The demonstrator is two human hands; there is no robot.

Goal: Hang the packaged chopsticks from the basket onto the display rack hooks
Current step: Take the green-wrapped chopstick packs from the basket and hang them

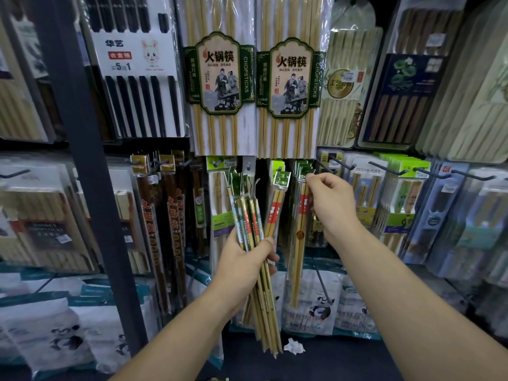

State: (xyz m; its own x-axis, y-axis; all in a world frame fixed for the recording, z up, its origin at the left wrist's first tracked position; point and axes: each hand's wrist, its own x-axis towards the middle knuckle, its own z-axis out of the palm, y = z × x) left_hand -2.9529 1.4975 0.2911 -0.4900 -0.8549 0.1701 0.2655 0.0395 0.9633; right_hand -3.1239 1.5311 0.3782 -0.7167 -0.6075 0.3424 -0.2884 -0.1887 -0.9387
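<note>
Now, left hand [242, 264] raised, fingers [270, 256] gripping chopstick bundle [248, 215], right hand [332, 206] extended, fingers [312, 178] pinching top of hanging packet [301, 243]

A shop is shown: packaged chopsticks [220, 78] are hung in crowded rows across the frame, metal hooks [387, 168] are seen at centre right, and bagged goods [321, 309] are stacked below.

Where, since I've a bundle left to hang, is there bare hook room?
Bare hook length shows right of the right hand: the black hooks over the green-topped packs. The dark surface beside the crumpled paper is bare too. Crowded: the middle, where right fingers pinch a pack beside the bundle in the left hand.
</note>
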